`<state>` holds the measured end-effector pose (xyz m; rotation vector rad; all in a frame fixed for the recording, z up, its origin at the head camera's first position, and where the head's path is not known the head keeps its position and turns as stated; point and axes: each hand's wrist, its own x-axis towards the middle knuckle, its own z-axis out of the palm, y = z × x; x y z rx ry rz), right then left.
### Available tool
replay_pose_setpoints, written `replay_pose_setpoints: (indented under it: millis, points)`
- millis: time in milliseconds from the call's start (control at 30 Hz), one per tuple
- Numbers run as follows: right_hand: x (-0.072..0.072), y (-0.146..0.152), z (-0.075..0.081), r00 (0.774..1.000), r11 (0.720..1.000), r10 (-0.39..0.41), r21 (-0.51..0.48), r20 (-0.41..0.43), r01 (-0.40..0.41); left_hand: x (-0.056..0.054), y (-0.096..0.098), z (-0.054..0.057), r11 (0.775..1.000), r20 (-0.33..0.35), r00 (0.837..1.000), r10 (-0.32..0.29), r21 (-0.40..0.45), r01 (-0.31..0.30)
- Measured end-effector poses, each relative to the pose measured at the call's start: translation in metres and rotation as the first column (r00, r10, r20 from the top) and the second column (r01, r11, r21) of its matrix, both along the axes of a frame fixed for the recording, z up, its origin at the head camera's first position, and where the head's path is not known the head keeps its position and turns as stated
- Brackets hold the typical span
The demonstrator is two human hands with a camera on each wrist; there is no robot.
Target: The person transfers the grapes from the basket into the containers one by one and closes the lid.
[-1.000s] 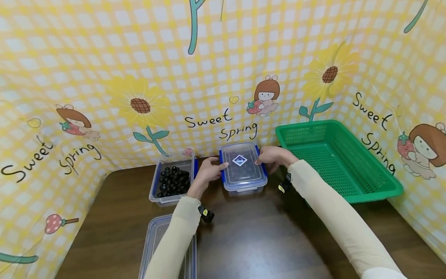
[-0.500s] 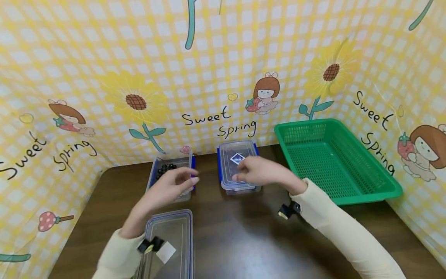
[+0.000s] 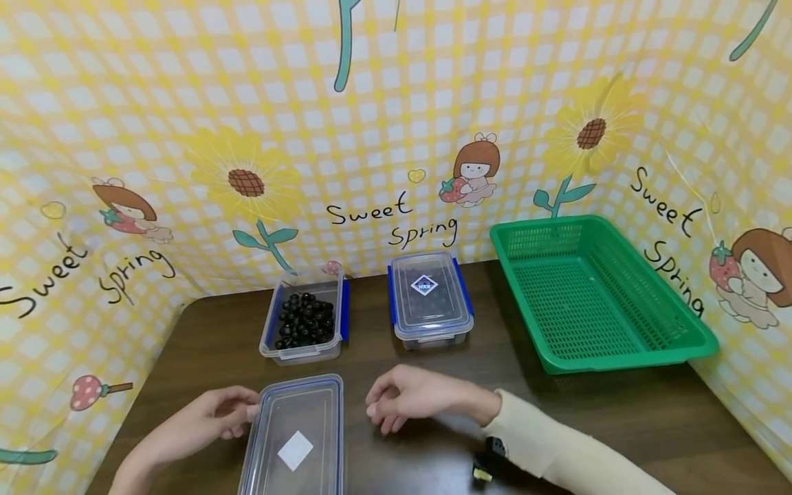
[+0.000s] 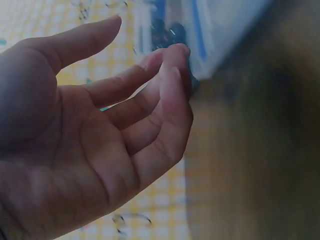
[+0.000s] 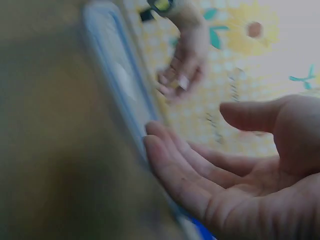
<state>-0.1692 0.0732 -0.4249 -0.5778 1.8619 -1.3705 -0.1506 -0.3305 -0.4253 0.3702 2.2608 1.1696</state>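
A clear rectangular lid (image 3: 295,412) with a blue seal and a white diamond sticker lies near the front of the table. My left hand (image 3: 207,418) is at its left edge, fingers loosely bent; whether the thumb touches the rim I cannot tell. To the lid's right, apart from it, my right hand (image 3: 414,395) hovers over the table with relaxed fingers and nothing held. Behind the lid stands an uncovered clear box (image 3: 303,355) containing shiny black round fruits (image 3: 306,320). The left wrist view shows an open left palm (image 4: 95,145); the right wrist view, an open right palm (image 5: 235,185).
A lidded clear box (image 3: 431,295) with blue side clips stands at the back middle, a blue diamond label on top. The green perforated basket (image 3: 625,362) occupies the right side. A yellow checked cloth (image 3: 371,124) hangs around the brown table (image 3: 526,426).
Both hands have left the lidded box and come toward the front. The left hand went left and down to the lid's left side; the right hand came down to the lid's right. The boxes stayed put.
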Motion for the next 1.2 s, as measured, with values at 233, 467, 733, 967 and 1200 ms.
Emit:
replay_pose_setpoints:
  millis: [233, 467, 733, 967, 1200]
  points:
    - [0.018, -0.031, -0.038, 0.968, 0.985, -0.062, -0.141, 0.243, 0.099, 0.006, -0.023, -0.027, 0.996, 0.077, 0.997, 0.007, 0.085, -0.013]
    - [0.023, -0.045, -0.056, 0.939, 0.982, -0.044, -0.157, 0.340, 0.103, 0.011, -0.021, -0.038, 0.988, 0.170, 0.984, 0.051, 0.135, -0.074]
    - [0.025, -0.053, -0.067, 0.927, 0.979, -0.075, -0.148, 0.368, 0.138, 0.012, -0.020, -0.040, 0.985, 0.196, 0.978, 0.069, 0.144, -0.098]
    - [0.025, -0.055, -0.068, 0.925, 0.979, -0.084, -0.142, 0.370, 0.145, 0.014, -0.021, -0.043, 0.977, 0.193, 0.979, 0.060, 0.189, -0.097]
    - [0.025, -0.057, -0.069, 0.931, 0.976, -0.121, -0.131, 0.343, 0.174, 0.015, -0.020, -0.046, 0.965, 0.262, 0.962, 0.076, 0.223, -0.137]
